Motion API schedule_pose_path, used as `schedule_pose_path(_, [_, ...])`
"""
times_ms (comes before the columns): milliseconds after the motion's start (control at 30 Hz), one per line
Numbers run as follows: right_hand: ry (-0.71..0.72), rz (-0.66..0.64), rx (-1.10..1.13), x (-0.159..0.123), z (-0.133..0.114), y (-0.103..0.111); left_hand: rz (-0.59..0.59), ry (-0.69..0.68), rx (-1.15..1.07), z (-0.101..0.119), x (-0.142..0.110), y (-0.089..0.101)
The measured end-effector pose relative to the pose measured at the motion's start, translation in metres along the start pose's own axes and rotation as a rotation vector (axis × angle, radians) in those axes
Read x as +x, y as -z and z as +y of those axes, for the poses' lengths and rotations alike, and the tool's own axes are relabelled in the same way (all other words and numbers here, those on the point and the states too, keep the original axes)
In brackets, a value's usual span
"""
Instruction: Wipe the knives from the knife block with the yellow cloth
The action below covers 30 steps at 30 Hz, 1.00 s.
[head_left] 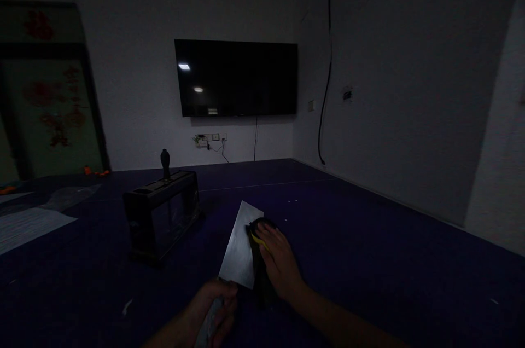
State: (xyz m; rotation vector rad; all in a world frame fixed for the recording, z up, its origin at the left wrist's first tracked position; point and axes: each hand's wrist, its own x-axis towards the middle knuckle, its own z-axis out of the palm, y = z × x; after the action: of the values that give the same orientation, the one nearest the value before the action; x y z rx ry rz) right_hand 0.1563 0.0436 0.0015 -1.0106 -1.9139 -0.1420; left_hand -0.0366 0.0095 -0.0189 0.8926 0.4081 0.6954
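My left hand (215,307) is closed around the pale grey handle of what looks like a cleaver (238,249). Its broad, shiny rectangular blade points away from me, tilted slightly to the right. My right hand (281,257) is closed over a rounded black object with a yellow edge (259,239), its kind too dark to make out. That object rests against the blade's right edge near the far end. My right fingers lie over its top and hide part of it.
A black box-shaped frame (139,227) with a dark knob on top stands left on the dark purple floor covering (369,282). Paper sheets (33,227) lie farther left. Beyond are a wall-mounted television (238,80), sockets (215,137) and a hanging cable (328,85).
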Motion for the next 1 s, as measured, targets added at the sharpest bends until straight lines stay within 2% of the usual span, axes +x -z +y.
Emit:
schedule_pose_path(200, [-0.030,0.049,-0.068,0.000,0.003,-0.002,0.025,0.007,0.107,0.004,-0.005,-0.010])
schedule_pose_path(333, [-0.075,0.102,-0.095,-0.001,0.006,-0.003,0.068,0.057,0.288,0.002,0.002,0.005])
schedule_pose_path(500, [-0.100,0.130,-0.096,-0.001,0.006,-0.002,0.062,0.091,0.350,0.003,0.011,0.020])
schedule_pose_path(700, [-0.081,0.125,-0.096,-0.001,0.007,-0.003,0.043,0.098,0.359,0.010,0.005,0.012])
schedule_pose_path(1000, [0.028,0.077,-0.095,0.000,0.004,0.000,0.011,0.076,0.320,0.013,0.003,-0.001])
